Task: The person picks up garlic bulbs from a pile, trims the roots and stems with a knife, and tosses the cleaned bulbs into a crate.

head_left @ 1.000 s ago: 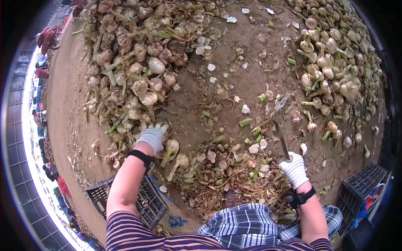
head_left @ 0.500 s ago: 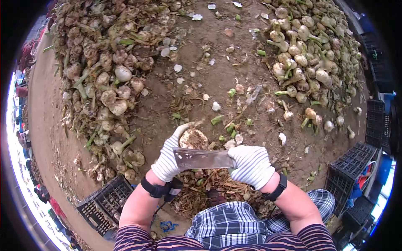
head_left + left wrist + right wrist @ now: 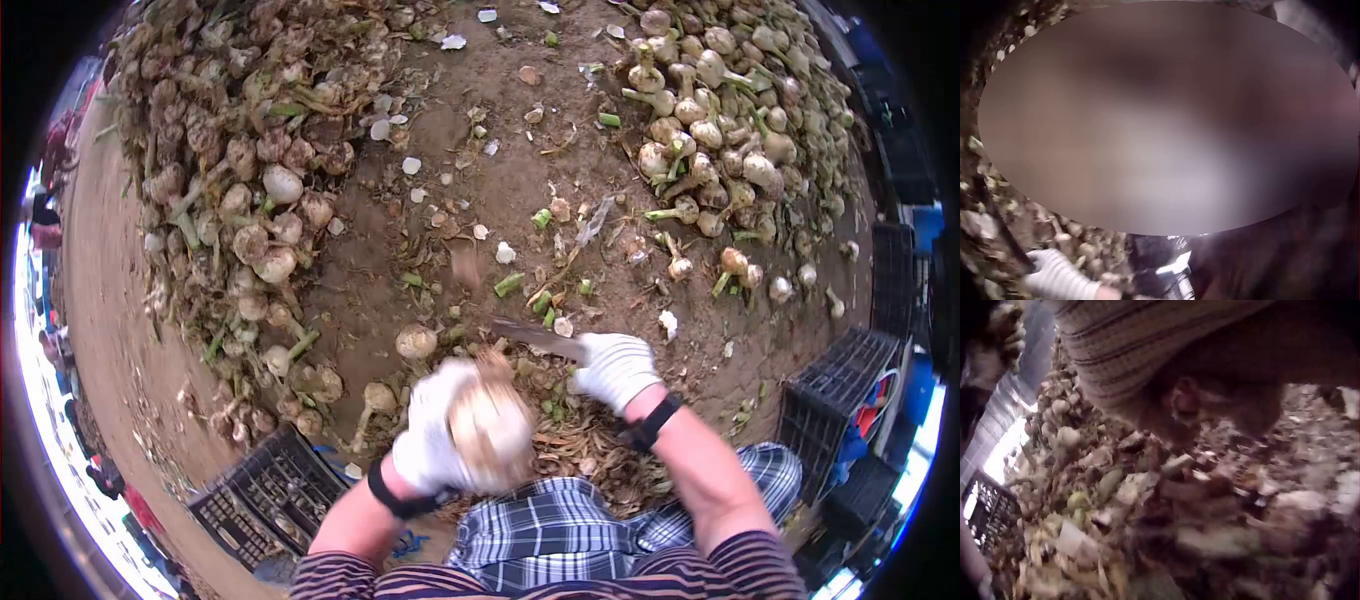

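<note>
In the head view my left hand (image 3: 430, 435), in a white striped glove, grips a large pale garlic bulb (image 3: 492, 430) above my lap, its roots blurred by motion. My right hand (image 3: 617, 370), gloved the same way, holds a knife (image 3: 540, 337) by the handle, the dark blade pointing left and apart from the bulb. Loose garlic bulbs (image 3: 417, 342) lie on the ground just beyond my left hand. The left wrist view is mostly blurred over; the knife (image 3: 1002, 222) and right hand (image 3: 1060, 275) show at its lower left. Glove fabric (image 3: 1122, 356) fills the top of the right wrist view.
A heap of untrimmed garlic (image 3: 230, 160) rises on the left, another garlic pile (image 3: 740, 130) on the right. Stem pieces and dry husks (image 3: 570, 440) litter the ground before my lap. Black crates stand at the left (image 3: 255, 500) and right (image 3: 840, 390).
My left hand first reached to the left heap, then brought a garlic bulb to the knife in front of me. Now the bulb is drawn nearer my body, and the blade has swung away from it.
</note>
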